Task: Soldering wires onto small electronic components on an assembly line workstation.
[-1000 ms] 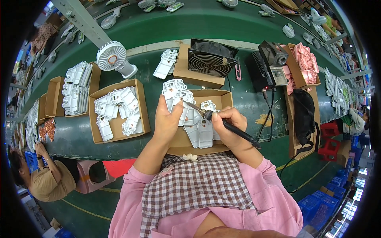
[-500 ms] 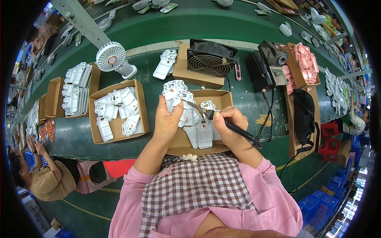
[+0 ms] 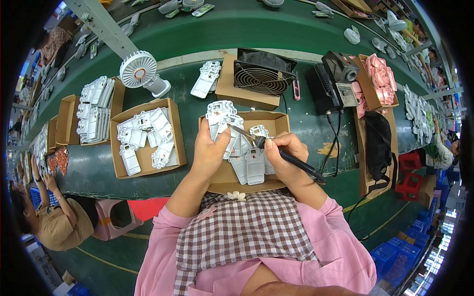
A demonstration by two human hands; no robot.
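White casing [image 3: 220, 111], partly hidden (by left grip [image 3: 209, 149]).

White plastic housings [image 3: 222, 116]: moulded frames at the far end; overlapping, exact count unclear; gripped and tilted in the left hand [image 3: 210, 150]. Soldering iron [image 3: 259, 142]: black handle, bare metal shaft; held slantwise in the right hand [image 3: 283, 167], tip at the housings, contact not confirmable.
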